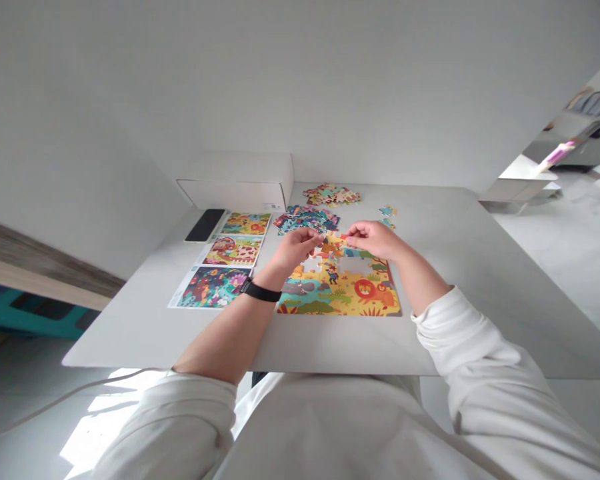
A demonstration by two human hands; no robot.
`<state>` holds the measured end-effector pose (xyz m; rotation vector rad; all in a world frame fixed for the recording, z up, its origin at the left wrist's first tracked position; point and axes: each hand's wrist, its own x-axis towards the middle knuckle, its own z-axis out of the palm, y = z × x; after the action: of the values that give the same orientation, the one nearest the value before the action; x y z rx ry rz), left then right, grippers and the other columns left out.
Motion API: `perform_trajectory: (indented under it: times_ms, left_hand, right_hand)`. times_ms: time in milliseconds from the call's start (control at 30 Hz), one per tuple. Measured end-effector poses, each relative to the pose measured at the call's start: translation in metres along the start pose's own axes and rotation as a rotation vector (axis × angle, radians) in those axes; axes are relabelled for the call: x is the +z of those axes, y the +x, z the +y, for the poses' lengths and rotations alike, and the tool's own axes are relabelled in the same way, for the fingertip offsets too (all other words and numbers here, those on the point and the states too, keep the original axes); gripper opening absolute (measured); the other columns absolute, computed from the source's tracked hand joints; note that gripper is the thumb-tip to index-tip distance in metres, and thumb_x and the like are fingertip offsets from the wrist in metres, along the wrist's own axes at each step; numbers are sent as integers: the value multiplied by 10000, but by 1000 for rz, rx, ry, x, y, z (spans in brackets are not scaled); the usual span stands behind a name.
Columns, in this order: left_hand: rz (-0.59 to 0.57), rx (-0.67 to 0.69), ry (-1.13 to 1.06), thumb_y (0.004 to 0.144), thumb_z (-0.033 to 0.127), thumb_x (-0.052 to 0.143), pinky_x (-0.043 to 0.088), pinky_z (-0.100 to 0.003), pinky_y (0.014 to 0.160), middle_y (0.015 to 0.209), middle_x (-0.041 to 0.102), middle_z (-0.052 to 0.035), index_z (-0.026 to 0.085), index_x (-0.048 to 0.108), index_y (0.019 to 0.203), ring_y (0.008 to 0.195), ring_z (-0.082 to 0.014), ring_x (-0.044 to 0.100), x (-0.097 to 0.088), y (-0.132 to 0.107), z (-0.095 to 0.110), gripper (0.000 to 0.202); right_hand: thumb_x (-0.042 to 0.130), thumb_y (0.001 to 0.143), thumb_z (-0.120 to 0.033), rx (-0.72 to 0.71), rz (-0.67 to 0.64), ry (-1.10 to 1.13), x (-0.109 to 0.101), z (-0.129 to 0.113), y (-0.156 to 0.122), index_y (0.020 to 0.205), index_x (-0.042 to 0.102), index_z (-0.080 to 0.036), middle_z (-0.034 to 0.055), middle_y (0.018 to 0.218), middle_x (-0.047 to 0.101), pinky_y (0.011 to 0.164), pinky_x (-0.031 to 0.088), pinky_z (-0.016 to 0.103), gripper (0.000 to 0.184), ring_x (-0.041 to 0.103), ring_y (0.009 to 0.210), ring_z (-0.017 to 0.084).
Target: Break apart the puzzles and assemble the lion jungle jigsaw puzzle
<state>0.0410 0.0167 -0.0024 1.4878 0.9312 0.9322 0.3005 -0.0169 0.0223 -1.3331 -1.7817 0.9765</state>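
Observation:
A partly built colourful jigsaw puzzle [347,293] with lions lies on the white table [430,333] in front of me. My left hand [295,247], with a black watch on the wrist, and my right hand [373,238] are both raised just above the puzzle's far edge. Their fingers pinch the two ends of an orange-yellow puzzle piece [333,244] between them. A pile of blue loose pieces [305,219] lies just beyond my hands.
Three picture cards [227,260] lie in a column at the left, beside a black phone [205,225]. A white box [237,181] stands at the back. Another pile of pale pieces [331,195] and a few stray pieces [388,213] lie at the far edge.

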Motion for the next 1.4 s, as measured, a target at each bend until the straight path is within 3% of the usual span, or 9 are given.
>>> perform_trajectory:
  times_ms: [233, 600, 933, 1200, 1400]
  left_hand:
    - [-14, -17, 16, 812, 516, 811, 298, -214, 468, 596, 544, 39, 193, 652, 843, 494, -74, 454, 0, 1, -5, 362]
    - [-50, -74, 175, 766, 561, 792, 313, -227, 504, 557, 504, 46, 191, 646, 743, 512, -87, 440, 1, -7, 13, 399]
    - [-107, -58, 315, 809, 579, 761, 303, -242, 501, 582, 524, 29, 188, 652, 731, 516, -95, 440, -15, -4, 14, 414]
    - [27, -6, 166, 909, 619, 640, 278, -238, 500, 579, 439, 49, 209, 525, 713, 493, -81, 348, -28, 4, 12, 469]
    - [7, 19, 259, 936, 622, 604, 256, -244, 500, 557, 443, 43, 207, 554, 711, 494, -94, 348, -38, 7, 11, 474]
  right_hand:
    - [750, 859, -485, 19, -4, -12, -1, 7, 2, 946, 745, -208, 43, 884, 784, 724, 516, 299, 290, 685, 763, 178]
    - [752, 840, -478, 39, -8, -50, 1, 1, -1, 943, 736, -204, 28, 812, 748, 686, 482, 297, 293, 649, 716, 168]
    - [802, 808, -499, 40, -11, -58, 6, -6, -3, 926, 738, -202, 39, 812, 758, 685, 483, 296, 326, 658, 740, 182]
    - [787, 835, -507, 22, 20, -48, 7, -16, -1, 955, 727, -209, 40, 841, 750, 671, 481, 297, 327, 646, 724, 174]
    - [795, 849, -454, 36, -12, -41, 20, -36, 6, 955, 733, -209, 49, 847, 755, 643, 470, 287, 274, 652, 726, 177]
